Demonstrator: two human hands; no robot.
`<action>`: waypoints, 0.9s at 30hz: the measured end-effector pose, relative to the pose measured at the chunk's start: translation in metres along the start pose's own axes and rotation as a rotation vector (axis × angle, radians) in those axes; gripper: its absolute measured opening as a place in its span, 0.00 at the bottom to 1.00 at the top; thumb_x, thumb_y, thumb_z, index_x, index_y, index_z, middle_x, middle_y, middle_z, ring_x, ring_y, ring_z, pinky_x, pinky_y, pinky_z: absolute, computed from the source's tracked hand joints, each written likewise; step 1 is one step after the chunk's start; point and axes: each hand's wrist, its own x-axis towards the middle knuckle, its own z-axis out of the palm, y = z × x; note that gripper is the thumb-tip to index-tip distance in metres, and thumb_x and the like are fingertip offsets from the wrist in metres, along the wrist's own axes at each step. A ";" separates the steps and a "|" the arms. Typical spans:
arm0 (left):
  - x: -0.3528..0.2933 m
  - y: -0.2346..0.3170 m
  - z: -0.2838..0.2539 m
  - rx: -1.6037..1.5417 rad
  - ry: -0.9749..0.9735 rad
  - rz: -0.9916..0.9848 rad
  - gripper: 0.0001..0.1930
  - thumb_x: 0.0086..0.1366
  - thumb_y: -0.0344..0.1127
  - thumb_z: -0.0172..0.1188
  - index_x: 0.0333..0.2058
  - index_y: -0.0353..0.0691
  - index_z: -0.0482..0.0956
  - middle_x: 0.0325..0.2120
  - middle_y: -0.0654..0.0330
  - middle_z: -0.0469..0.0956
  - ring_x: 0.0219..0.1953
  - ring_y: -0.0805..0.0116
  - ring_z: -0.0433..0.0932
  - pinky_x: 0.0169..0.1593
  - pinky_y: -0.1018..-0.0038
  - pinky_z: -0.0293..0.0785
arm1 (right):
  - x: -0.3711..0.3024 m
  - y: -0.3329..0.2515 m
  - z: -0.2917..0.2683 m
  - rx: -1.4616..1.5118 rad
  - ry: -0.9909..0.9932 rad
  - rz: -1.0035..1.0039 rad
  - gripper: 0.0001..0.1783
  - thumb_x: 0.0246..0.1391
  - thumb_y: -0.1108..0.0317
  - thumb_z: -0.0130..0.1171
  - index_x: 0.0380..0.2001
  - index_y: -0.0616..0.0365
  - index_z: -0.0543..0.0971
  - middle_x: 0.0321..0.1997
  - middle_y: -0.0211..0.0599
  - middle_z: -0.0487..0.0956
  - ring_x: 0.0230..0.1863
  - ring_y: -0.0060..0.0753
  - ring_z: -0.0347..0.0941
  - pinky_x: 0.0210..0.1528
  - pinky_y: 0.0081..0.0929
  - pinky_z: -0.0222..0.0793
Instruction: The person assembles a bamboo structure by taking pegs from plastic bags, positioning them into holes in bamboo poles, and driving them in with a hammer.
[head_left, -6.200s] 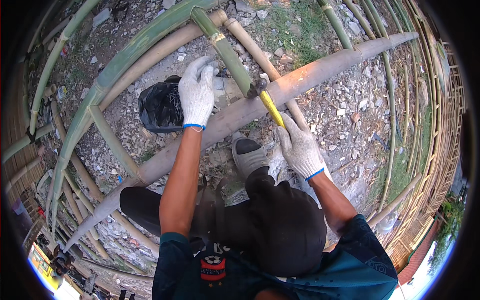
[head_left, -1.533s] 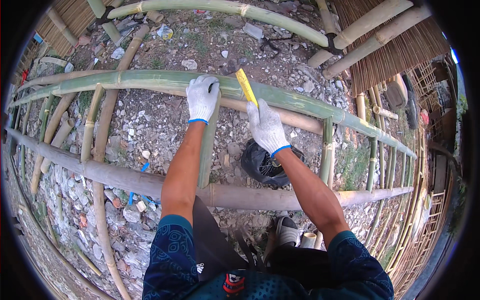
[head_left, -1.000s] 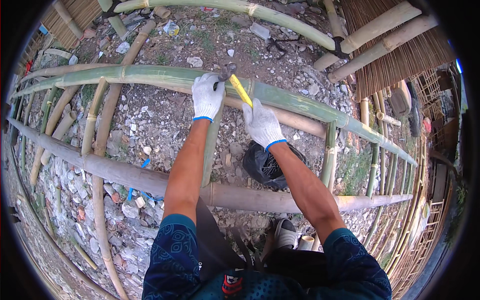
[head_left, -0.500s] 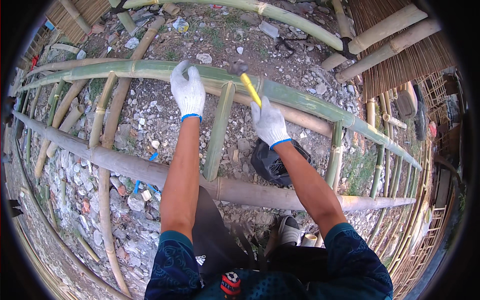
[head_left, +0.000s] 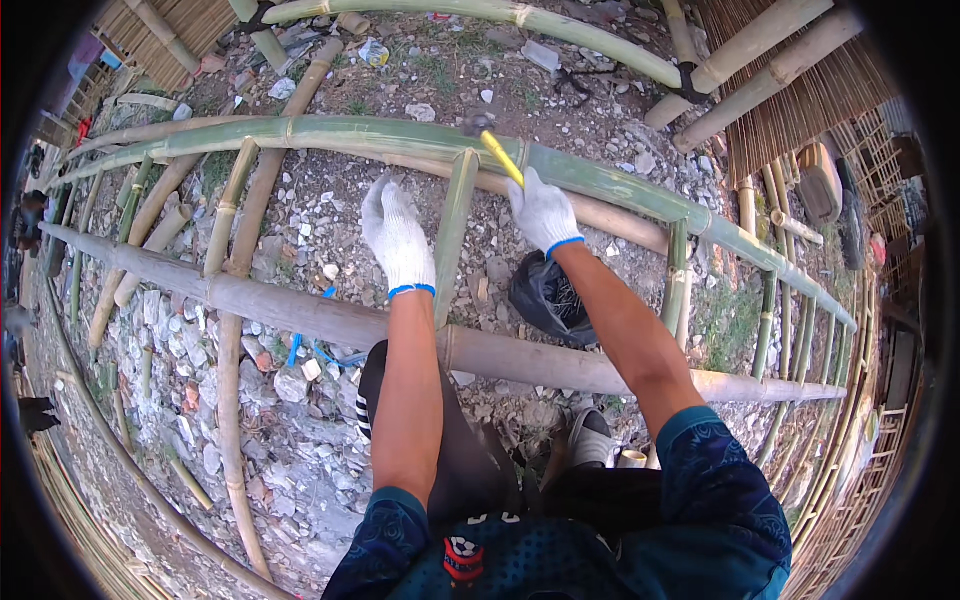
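Observation:
My right hand [head_left: 546,212], in a white knit glove with a blue cuff, grips the yellow handle of a hammer [head_left: 503,158]. The hammer's dark head lies over a thick green bamboo pole [head_left: 610,190], just past the top of a short upright bamboo piece [head_left: 457,220]. My left hand [head_left: 398,238], gloved alike, is to the left of that upright and nearer me than the green pole. Its fingers are loosely extended and close together, with nothing visible in them. A greyish bamboo pole [head_left: 560,371] crosses below both hands, parallel to the green one.
A black plastic bag [head_left: 548,300] sits on the rubble between the poles, beside my right forearm. More bamboo uprights [head_left: 676,270] stand to the right. Blue strips [head_left: 295,349] lie among stones at left. Woven bamboo panels [head_left: 800,95] rise at the far right.
My left hand has come away from the green pole, moving toward me and slightly right. The hammer stays in my right hand, its head still near the upright's top. The view has shifted a little.

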 end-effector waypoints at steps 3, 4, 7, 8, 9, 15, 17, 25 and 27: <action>0.021 -0.036 -0.011 0.143 -0.059 0.123 0.19 0.78 0.35 0.55 0.62 0.30 0.74 0.58 0.52 0.77 0.56 0.68 0.78 0.59 0.71 0.75 | 0.023 0.006 -0.020 -0.081 -0.110 0.042 0.22 0.73 0.48 0.50 0.42 0.59 0.73 0.29 0.62 0.83 0.36 0.69 0.82 0.41 0.61 0.77; 0.025 -0.047 -0.015 0.265 -0.104 0.235 0.19 0.78 0.35 0.55 0.61 0.30 0.75 0.59 0.50 0.76 0.57 0.68 0.77 0.59 0.71 0.76 | 0.028 0.004 -0.035 -0.112 -0.128 0.052 0.22 0.73 0.47 0.50 0.43 0.59 0.73 0.30 0.62 0.83 0.38 0.69 0.82 0.43 0.61 0.77; 0.007 -0.030 0.007 0.347 -0.304 0.094 0.18 0.77 0.37 0.57 0.57 0.30 0.78 0.48 0.53 0.82 0.51 0.68 0.81 0.52 0.71 0.77 | 0.007 0.023 -0.104 -0.086 -0.097 0.050 0.22 0.73 0.48 0.50 0.43 0.60 0.74 0.32 0.65 0.82 0.39 0.71 0.81 0.42 0.63 0.74; -0.009 -0.013 0.013 0.451 -0.447 0.012 0.18 0.77 0.38 0.58 0.56 0.30 0.79 0.44 0.54 0.84 0.49 0.67 0.82 0.51 0.72 0.78 | -0.006 0.027 -0.126 -0.069 -0.109 0.064 0.23 0.73 0.48 0.50 0.43 0.60 0.74 0.32 0.65 0.82 0.39 0.71 0.80 0.42 0.63 0.73; -0.020 -0.006 0.023 0.518 -0.537 -0.025 0.18 0.74 0.40 0.60 0.53 0.31 0.82 0.40 0.53 0.87 0.47 0.59 0.85 0.54 0.68 0.78 | -0.017 0.032 -0.146 -0.072 -0.108 0.089 0.23 0.73 0.48 0.50 0.43 0.60 0.74 0.32 0.65 0.82 0.39 0.71 0.80 0.42 0.63 0.73; -0.081 -0.088 0.069 1.130 -1.400 0.300 0.17 0.67 0.42 0.57 0.46 0.39 0.87 0.45 0.48 0.86 0.50 0.45 0.84 0.58 0.58 0.77 | -0.125 0.068 -0.211 0.084 -0.190 0.298 0.23 0.74 0.47 0.51 0.42 0.61 0.75 0.31 0.61 0.81 0.38 0.68 0.80 0.41 0.57 0.71; -0.090 -0.145 0.074 1.362 -1.364 0.395 0.15 0.66 0.41 0.57 0.43 0.42 0.89 0.44 0.48 0.87 0.49 0.44 0.84 0.56 0.54 0.78 | -0.165 0.078 -0.209 0.128 -0.187 0.410 0.23 0.73 0.48 0.54 0.44 0.60 0.76 0.31 0.59 0.82 0.38 0.66 0.81 0.42 0.55 0.73; -0.114 -0.229 0.071 1.689 -1.119 0.479 0.12 0.62 0.41 0.62 0.39 0.43 0.89 0.42 0.47 0.86 0.47 0.44 0.85 0.52 0.51 0.80 | -0.277 0.085 -0.202 0.395 -0.046 0.677 0.18 0.71 0.55 0.58 0.49 0.59 0.78 0.35 0.57 0.83 0.42 0.63 0.82 0.44 0.49 0.75; -0.110 -0.235 0.067 1.813 -1.042 0.513 0.11 0.63 0.40 0.62 0.39 0.44 0.88 0.43 0.48 0.85 0.47 0.44 0.84 0.52 0.51 0.80 | -0.280 0.083 -0.205 0.421 -0.038 0.744 0.16 0.71 0.57 0.58 0.48 0.60 0.78 0.37 0.58 0.83 0.42 0.63 0.83 0.43 0.49 0.75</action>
